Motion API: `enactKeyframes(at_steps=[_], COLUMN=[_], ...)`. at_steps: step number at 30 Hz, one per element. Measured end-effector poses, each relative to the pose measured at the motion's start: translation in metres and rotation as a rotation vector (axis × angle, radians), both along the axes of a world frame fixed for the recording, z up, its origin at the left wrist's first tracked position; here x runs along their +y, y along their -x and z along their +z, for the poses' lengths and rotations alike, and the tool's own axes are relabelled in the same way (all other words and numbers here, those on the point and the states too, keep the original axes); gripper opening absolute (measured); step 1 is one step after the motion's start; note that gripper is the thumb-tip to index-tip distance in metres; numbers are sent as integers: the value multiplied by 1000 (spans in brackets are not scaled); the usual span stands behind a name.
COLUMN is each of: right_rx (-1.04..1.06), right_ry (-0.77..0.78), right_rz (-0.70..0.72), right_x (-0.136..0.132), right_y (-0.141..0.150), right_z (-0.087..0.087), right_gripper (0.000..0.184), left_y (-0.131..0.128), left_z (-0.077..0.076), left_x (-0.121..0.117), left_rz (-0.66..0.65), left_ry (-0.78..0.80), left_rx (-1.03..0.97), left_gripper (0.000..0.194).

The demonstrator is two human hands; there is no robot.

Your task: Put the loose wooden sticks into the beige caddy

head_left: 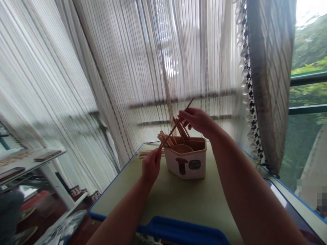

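A white utensil holder (188, 163) with a tan rim and a brown mushroom print stands on the green table (178, 200). Several wooden chopsticks and a wooden spoon (182, 148) stick out of it. My right hand (198, 120) is closed on a long wooden chopstick (176, 126) held slanted above the holder. My left hand (151, 165) is closed round that chopstick's lower end, just left of the holder. More chopsticks (146, 153) lie flat on the table behind my left hand.
Striped sheer curtains (143, 68) hang right behind the table. A brown curtain (270, 78) with bead trim hangs at the right beside a window. A blue tray edge (184, 231) sits at the near table edge. A white shelf (30, 160) stands at the left.
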State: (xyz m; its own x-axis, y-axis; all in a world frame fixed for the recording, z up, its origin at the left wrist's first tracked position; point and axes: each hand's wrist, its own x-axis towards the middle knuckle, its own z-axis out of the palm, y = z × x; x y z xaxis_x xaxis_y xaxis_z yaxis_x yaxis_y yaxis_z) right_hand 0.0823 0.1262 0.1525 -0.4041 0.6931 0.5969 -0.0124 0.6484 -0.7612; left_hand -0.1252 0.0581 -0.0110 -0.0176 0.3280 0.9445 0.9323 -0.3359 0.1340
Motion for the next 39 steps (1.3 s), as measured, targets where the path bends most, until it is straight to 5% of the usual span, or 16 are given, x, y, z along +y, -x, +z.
enactKeyframes(at_steps=[3, 8, 10, 14, 18, 25, 29, 33, 39], right_rx=[-79, 62, 58, -271, -552, -690, -573, -311, -252], right_ry=[2, -205, -271, -444, -496, -386, -212, -18, -10], right_rz=[45, -463, -557, -426, -309, -449, -530, -433, -380], right_x=[3, -5, -11, -11, 0, -3, -12, -14, -9], right_y=[3, 9, 10, 14, 27, 12, -15, -32, -32], right_z=[1, 7, 10, 9, 0, 3, 12, 17, 13], right_gripper=[19, 33, 40, 46, 23, 14, 27, 46, 47], left_y=[4, 15, 20, 26, 30, 21, 12, 6, 6], left_z=[-1, -1, -1, -2, -3, -1, -2, -5, -7], left_x=[5, 12, 13, 17, 20, 10, -1, -6, -6], left_rz=[9, 13, 16, 26, 15, -21, -34, -69, -68], left_ry=[2, -39, -53, -50, -39, -30, -23, -5, 13], left_rx=[0, -29, -34, -18, -16, -59, -177, -243, -253], left_gripper=[17, 19, 19, 20, 18, 22, 32, 35, 30])
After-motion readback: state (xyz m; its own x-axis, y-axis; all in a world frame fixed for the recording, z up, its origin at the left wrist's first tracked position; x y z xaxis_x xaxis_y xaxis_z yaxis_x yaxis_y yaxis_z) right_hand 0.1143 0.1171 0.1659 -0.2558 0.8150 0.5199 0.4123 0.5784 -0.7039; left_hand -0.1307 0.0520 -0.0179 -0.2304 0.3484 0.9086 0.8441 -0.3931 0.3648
